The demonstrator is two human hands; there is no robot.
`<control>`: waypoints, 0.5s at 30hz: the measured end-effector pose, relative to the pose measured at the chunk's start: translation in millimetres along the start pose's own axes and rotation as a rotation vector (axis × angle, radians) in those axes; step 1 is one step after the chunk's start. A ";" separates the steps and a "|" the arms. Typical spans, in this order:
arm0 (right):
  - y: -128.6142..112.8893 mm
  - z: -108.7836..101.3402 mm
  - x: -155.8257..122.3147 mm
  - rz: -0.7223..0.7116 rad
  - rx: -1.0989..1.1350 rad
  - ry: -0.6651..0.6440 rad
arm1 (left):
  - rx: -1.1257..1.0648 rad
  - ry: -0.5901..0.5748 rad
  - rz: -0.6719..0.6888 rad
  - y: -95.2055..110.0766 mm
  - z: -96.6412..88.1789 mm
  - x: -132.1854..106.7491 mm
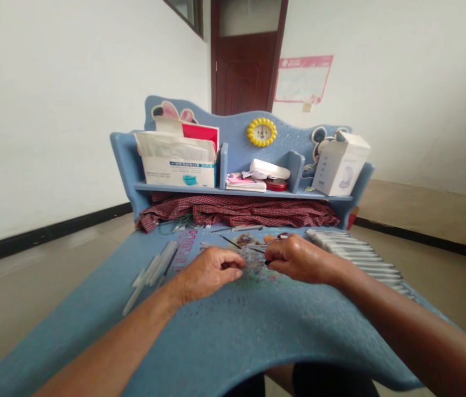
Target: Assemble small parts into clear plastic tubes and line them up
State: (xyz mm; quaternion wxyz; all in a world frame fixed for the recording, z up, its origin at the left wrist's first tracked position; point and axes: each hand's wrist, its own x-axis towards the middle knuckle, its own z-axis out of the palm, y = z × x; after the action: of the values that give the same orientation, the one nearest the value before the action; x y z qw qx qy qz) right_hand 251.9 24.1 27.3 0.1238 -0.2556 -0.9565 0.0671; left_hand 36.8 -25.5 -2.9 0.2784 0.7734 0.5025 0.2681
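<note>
My left hand (208, 273) is over the middle of the blue desk (216, 336), its fingers curled and thumb close to the forefinger. Anything between them is too small to make out. Facing it, my right hand (299, 258) is closed, with a small black tip showing below its fingers; the rest of that item is hidden. A thin dark stick (230, 241) and small clear pieces lie between and behind the hands. Left of them lie several translucent tubes (154, 270). Beyond my right forearm, a row of silvery-white pen-like tubes (357, 256) lies side by side.
A red plaid cloth (241, 210) lies bunched under the desk's shelf (241, 192). Above it stand a mask box (178, 165), a stack of papers (246, 184), a red tin (276, 185) and a white box (342, 165). The desk's front edge curves inward.
</note>
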 end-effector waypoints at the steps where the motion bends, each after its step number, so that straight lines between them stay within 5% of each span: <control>1: 0.5 0.2 0.0 0.006 -0.009 -0.007 | 0.006 0.004 0.001 -0.6 0.1 0.0; 15: -5.2 5.7 2.6 0.002 -0.156 -0.041 | 0.052 -0.031 0.025 -0.4 0.6 -1.4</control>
State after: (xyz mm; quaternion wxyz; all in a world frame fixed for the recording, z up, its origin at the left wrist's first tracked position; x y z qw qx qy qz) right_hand 245.7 20.6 23.4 0.0836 -0.2642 -0.9608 -0.0023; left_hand 36.5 -26.7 -3.8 0.2624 0.7907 0.4952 0.2465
